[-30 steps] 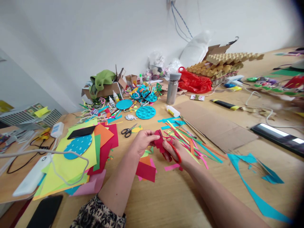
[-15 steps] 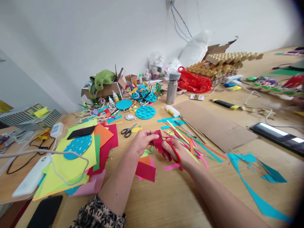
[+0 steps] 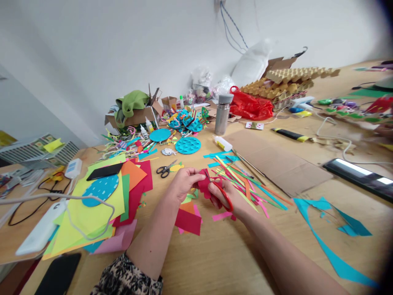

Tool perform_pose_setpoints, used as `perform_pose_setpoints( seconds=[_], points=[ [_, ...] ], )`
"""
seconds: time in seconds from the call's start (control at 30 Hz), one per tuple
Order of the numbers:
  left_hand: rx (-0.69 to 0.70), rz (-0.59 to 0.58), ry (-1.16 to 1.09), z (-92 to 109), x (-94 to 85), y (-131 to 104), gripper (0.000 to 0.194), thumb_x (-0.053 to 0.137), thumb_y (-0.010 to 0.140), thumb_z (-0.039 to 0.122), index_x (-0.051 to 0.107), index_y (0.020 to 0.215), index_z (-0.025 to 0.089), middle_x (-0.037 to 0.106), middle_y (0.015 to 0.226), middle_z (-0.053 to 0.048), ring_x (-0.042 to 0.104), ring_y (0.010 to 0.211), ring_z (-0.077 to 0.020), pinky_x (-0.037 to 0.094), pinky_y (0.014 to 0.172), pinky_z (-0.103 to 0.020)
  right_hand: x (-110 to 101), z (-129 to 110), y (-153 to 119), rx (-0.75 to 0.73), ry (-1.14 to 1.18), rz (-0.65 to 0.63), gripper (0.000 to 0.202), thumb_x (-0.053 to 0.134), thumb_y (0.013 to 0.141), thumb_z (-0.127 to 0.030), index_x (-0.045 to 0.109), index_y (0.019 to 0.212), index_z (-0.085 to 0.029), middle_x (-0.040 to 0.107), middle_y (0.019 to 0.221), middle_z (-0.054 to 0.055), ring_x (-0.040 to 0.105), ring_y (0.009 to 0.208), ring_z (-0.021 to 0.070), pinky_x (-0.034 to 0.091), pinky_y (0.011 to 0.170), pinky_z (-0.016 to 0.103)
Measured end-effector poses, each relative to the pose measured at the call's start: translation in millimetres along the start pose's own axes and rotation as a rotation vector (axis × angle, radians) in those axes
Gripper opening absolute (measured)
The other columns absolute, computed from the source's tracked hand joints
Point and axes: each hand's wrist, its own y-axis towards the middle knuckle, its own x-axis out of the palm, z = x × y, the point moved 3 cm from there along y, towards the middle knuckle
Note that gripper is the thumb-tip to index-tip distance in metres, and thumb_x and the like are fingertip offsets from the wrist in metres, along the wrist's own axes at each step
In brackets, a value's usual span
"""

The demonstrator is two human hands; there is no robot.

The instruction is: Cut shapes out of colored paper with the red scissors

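My left hand (image 3: 186,183) pinches a small piece of red paper (image 3: 203,185) over the middle of the table. Red-handled scissors (image 3: 226,198) are in my right hand (image 3: 225,194), their blades at the upper edge of that paper. Below the hands lie a red rectangle of paper (image 3: 188,221) and some pink and orange scraps. Just right of my right hand, thin coloured paper strips (image 3: 245,180) are spread in a loose pile. Black scissors (image 3: 166,169) rest on the table beyond my left hand.
Stacked coloured sheets (image 3: 95,213) with a black phone (image 3: 104,171) are at left. Behind stand a metal bottle (image 3: 222,116) and blue discs (image 3: 188,145). Cardboard (image 3: 276,164), blue paper offcuts (image 3: 331,254) and a cutter (image 3: 290,135) lie right. Part of another person's hand shows at the right edge.
The fingers of my right hand and the red scissor handles have shifted slightly, with the handles a little closer together. My left hand has barely moved.
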Motion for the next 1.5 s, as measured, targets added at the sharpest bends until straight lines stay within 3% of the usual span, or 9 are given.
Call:
perform_pose_setpoints(
  seconds=[0.2, 0.4, 0.73, 1.0, 1.5],
  points=[
    [-0.002, 0.016, -0.009, -0.7, -0.4, 0.5, 0.022, 0.081, 0.058, 0.022, 0.067, 0.07, 0.011, 0.067, 0.065, -0.003, 0.059, 0.054, -0.0104, 0.046, 0.058, -0.023, 0.7, 0.7, 0.4, 0.012, 0.031, 0.022, 0.056, 0.064, 0.072, -0.072, 0.051, 0.062, -0.019, 0.047, 0.041, -0.004, 0.04, 0.036, 0.0084, 0.026, 0.038, 0.021],
    [0.002, 0.015, -0.051, 2.1, 0.7, -1.0, 0.023, 0.082, 0.057, 0.023, 0.068, 0.071, 0.011, 0.068, 0.066, -0.004, 0.06, 0.056, -0.0109, 0.047, 0.058, -0.023, 1.0, -4.5, -0.5, -0.005, 0.003, 0.027, 0.062, 0.057, 0.073, -0.079, 0.047, 0.055, -0.02, 0.046, 0.038, -0.003, 0.038, 0.035, 0.0084, 0.025, 0.038, 0.022],
    [-0.002, 0.023, -0.016, -0.8, -0.3, 0.4, 0.021, 0.082, 0.058, 0.021, 0.068, 0.07, 0.011, 0.068, 0.065, -0.003, 0.06, 0.055, -0.0108, 0.047, 0.058, -0.023, -0.4, 0.4, -0.6, -0.019, -0.031, -0.001, 0.059, 0.057, 0.079, -0.072, 0.055, 0.058, -0.017, 0.049, 0.042, -0.001, 0.041, 0.038, 0.0094, 0.027, 0.04, 0.022],
    [-0.006, 0.016, -0.011, -1.1, -1.5, 0.6, 0.023, 0.081, 0.057, 0.023, 0.068, 0.071, 0.011, 0.068, 0.065, -0.003, 0.06, 0.055, -0.0109, 0.047, 0.058, -0.023, 0.0, 2.8, 0.5, 0.018, -0.016, 0.005, 0.059, 0.059, 0.076, -0.074, 0.056, 0.061, -0.017, 0.048, 0.042, -0.002, 0.04, 0.037, 0.009, 0.026, 0.039, 0.021],
    [-0.005, 0.037, -0.034, 1.9, 0.0, -0.7, 0.023, 0.084, 0.058, 0.022, 0.068, 0.071, 0.011, 0.068, 0.064, -0.004, 0.062, 0.055, -0.0116, 0.049, 0.058, -0.024, 0.0, 0.1, -0.2, 0.033, 0.017, 0.024, 0.055, 0.063, 0.075, -0.07, 0.052, 0.059, -0.019, 0.049, 0.041, -0.002, 0.04, 0.037, 0.0095, 0.027, 0.038, 0.022]
  ],
)
